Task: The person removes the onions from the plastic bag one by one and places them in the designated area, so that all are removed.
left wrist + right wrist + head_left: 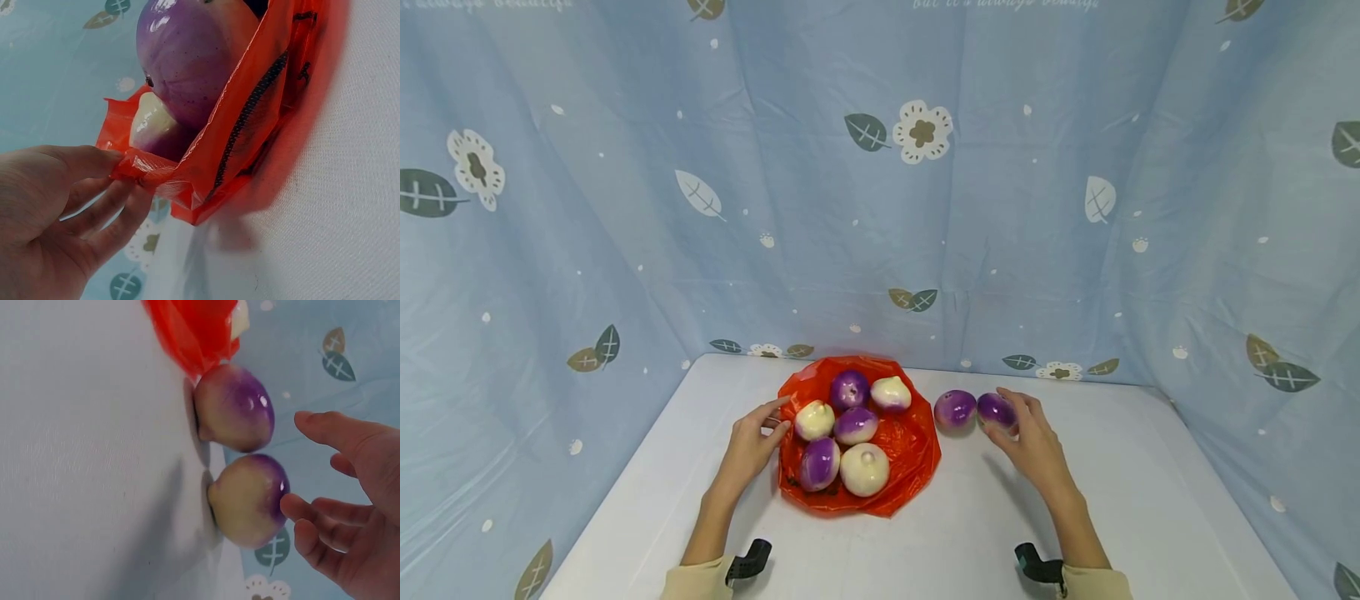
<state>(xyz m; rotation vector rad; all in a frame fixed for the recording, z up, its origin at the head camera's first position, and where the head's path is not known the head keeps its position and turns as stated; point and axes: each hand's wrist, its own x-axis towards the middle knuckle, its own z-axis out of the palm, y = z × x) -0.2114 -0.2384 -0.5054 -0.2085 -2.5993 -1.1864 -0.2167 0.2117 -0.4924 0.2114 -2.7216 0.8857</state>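
A red plastic bag (910,454) lies spread on the table with several purple-and-white turnips (856,426) in it. My left hand (752,446) is at the bag's left side, pinching its rim between thumb and fingers; the left wrist view shows the red film (140,165) between them. To the right of the bag, two more turnips sit side by side, a left one (956,409) and a right one (996,410). Over the right one is my right hand (1033,442), thumb and fingers spread, with a fingertip (292,505) right at its purple side.
The white table (970,533) carries everything. Behind it and along both sides hangs a blue curtain (820,233) printed with leaves and flowers. A black wrist mount sticks out from the left sleeve (700,581) and another from the right sleeve (1097,585).
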